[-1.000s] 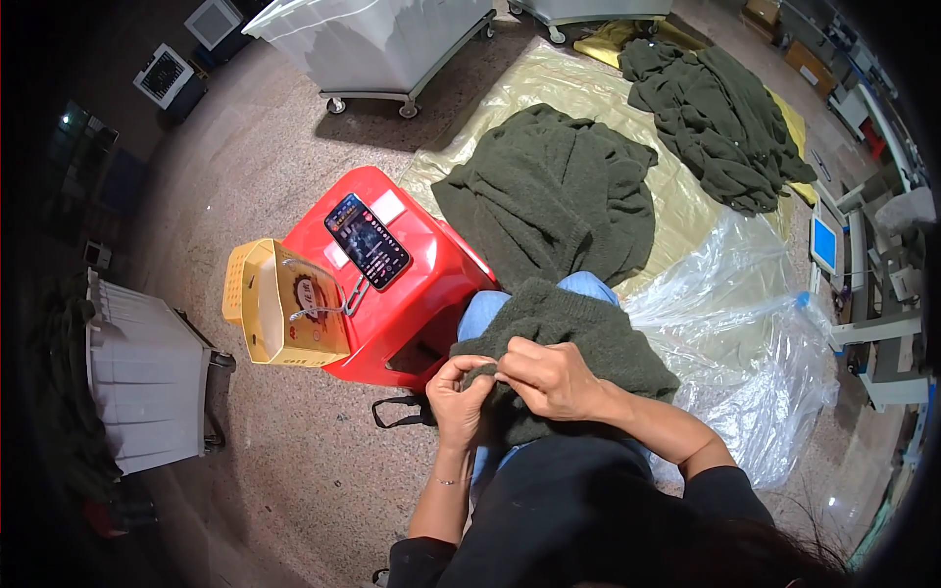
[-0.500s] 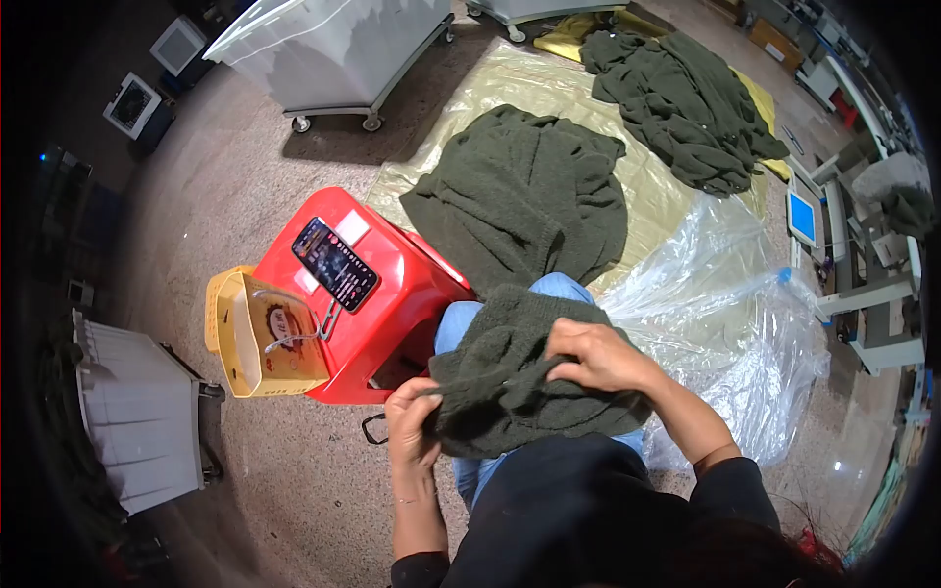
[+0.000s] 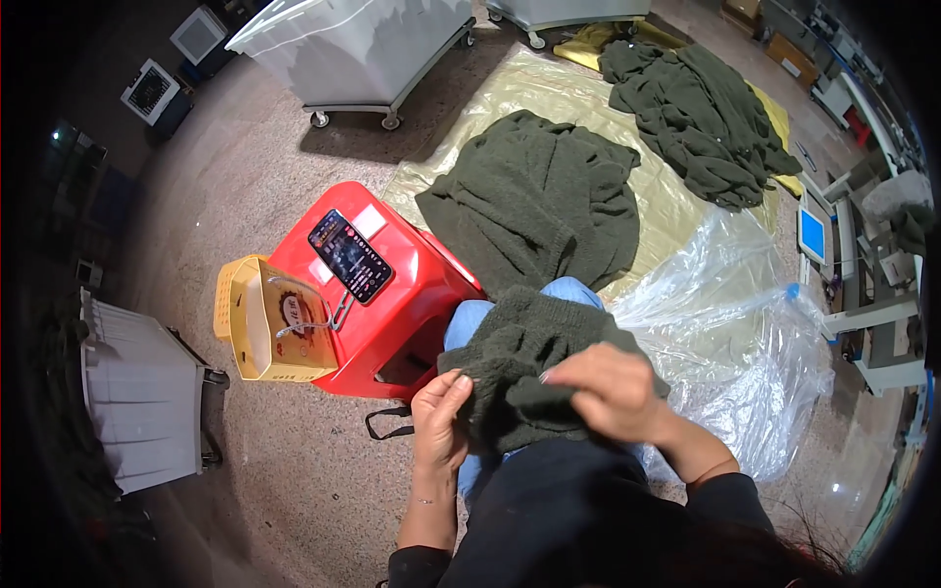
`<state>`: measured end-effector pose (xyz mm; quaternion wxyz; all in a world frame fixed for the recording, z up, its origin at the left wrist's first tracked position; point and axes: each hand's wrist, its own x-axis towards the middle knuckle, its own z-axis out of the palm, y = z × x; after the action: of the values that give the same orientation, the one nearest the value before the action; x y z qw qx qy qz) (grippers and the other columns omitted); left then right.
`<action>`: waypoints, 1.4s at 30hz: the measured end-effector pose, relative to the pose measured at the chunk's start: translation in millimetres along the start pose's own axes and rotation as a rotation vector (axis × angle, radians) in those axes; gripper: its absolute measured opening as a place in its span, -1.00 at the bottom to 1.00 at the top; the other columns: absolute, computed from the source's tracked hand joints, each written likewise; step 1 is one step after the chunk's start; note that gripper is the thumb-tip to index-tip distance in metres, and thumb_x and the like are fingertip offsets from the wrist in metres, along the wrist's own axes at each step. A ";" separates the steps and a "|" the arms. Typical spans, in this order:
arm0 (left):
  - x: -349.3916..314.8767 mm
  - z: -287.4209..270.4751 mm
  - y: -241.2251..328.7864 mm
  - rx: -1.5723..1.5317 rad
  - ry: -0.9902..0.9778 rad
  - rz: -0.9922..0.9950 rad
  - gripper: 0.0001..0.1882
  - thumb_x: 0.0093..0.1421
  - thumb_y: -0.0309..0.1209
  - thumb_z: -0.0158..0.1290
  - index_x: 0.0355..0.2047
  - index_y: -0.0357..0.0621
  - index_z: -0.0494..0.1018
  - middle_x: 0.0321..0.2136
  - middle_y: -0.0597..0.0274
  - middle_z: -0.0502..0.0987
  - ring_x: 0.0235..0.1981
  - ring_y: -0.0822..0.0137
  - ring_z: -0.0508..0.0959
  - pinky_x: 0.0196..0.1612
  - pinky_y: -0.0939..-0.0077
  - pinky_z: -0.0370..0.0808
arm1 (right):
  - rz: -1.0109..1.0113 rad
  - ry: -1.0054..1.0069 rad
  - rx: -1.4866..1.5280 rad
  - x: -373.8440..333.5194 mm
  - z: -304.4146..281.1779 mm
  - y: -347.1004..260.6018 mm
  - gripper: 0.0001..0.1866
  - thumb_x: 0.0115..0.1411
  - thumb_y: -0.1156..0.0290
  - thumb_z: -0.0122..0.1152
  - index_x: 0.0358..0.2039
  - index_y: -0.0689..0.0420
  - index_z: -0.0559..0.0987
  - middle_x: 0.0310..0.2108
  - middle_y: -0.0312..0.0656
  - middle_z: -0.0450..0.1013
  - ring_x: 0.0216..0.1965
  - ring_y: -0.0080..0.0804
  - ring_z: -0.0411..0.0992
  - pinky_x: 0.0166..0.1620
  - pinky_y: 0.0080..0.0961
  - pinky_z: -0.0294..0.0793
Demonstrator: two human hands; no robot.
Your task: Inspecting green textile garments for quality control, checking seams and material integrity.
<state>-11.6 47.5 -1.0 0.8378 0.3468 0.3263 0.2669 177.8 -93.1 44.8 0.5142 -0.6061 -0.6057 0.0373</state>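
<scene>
A dark green knitted garment (image 3: 534, 338) lies bunched across my lap, over blue jeans. At its left edge my left hand (image 3: 441, 416) pinches the knit between thumb and fingers. My right hand (image 3: 613, 392) is over the right part of the garment, somewhat blurred. Its fingers are drawn together and point left, with a small pale spot at the fingertips. Whether that spot is a nail or a tiny object I cannot make out.
A red stool (image 3: 392, 323) at my left bears a phone (image 3: 350, 257); a yellow basket (image 3: 284, 343) adjoins it. Ahead, green knitwear (image 3: 539, 196) and another pile (image 3: 696, 118) lie on yellowish sheeting (image 3: 431, 181). Clear plastic (image 3: 725, 323) spreads right. Grey wheeled bins (image 3: 363, 49) stand beyond.
My right hand has come off its grip on the fabric and turned, fingers now pointing left above it. My left hand still pinches the garment's edge. The whole view has shifted slightly.
</scene>
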 end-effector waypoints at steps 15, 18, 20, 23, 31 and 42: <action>-8.4 11.5 -14.0 -0.096 0.014 0.015 -0.91 0.20 -0.54 0.09 -0.29 -0.30 0.51 -0.40 0.27 0.57 -0.40 0.53 0.53 -0.28 0.70 0.44 | -0.280 0.064 -0.091 -6.4 61.0 0.9 -0.72 -0.09 0.63 0.27 -0.27 0.30 0.57 -0.34 -0.13 0.48 -0.47 -0.38 0.46 -0.48 -0.53 0.38; -7.0 13.6 -13.3 -0.114 0.013 -0.020 -0.92 0.21 -0.53 0.09 -0.31 -0.28 0.51 -0.42 0.29 0.57 -0.41 0.55 0.52 -0.28 0.70 0.43 | -0.299 0.057 -0.119 -8.4 61.2 3.9 -0.73 -0.08 0.63 0.27 -0.28 0.30 0.57 -0.35 -0.14 0.48 -0.49 -0.39 0.44 -0.49 -0.53 0.36; -9.3 15.6 -10.8 -0.110 0.010 -0.020 -0.93 0.21 -0.53 0.08 -0.31 -0.27 0.51 -0.42 0.30 0.56 -0.41 0.56 0.52 -0.28 0.71 0.42 | -0.316 0.046 -0.114 -8.5 61.6 3.4 -0.74 -0.07 0.63 0.27 -0.28 0.30 0.57 -0.35 -0.14 0.48 -0.49 -0.40 0.44 -0.51 -0.54 0.35; -11.4 19.6 -9.0 -0.176 -0.003 -0.059 -0.93 0.21 -0.53 0.08 -0.31 -0.27 0.51 -0.42 0.30 0.56 -0.40 0.56 0.52 -0.27 0.71 0.42 | -0.337 0.035 -0.119 -9.3 62.7 4.5 -0.74 -0.08 0.61 0.27 -0.29 0.30 0.56 -0.35 -0.13 0.48 -0.49 -0.41 0.44 -0.51 -0.54 0.33; -11.1 13.2 -21.5 0.070 0.035 0.194 -0.88 0.16 -0.56 0.14 -0.28 -0.26 0.48 -0.41 0.33 0.56 -0.40 0.59 0.50 -0.27 0.70 0.42 | -0.107 0.045 0.011 -6.6 66.3 5.8 -0.68 -0.17 0.71 0.15 -0.30 0.29 0.54 -0.36 -0.11 0.47 -0.42 -0.26 0.48 -0.39 -0.46 0.46; -10.7 3.3 -3.7 0.569 -0.164 0.481 -0.86 0.00 -0.70 0.18 -0.40 -0.31 0.50 -0.45 0.19 0.55 -0.39 0.43 0.52 -0.27 0.62 0.42 | 0.157 -0.489 0.301 18.7 38.4 10.0 -0.82 -0.11 0.61 0.07 -0.41 0.27 0.44 -0.54 -0.04 0.37 -0.55 -0.11 0.39 -0.49 -0.33 0.36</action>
<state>-15.3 36.7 1.9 0.6447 0.6526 0.2283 0.3260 164.1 -53.9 30.9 0.4328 -0.5409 -0.6506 0.3113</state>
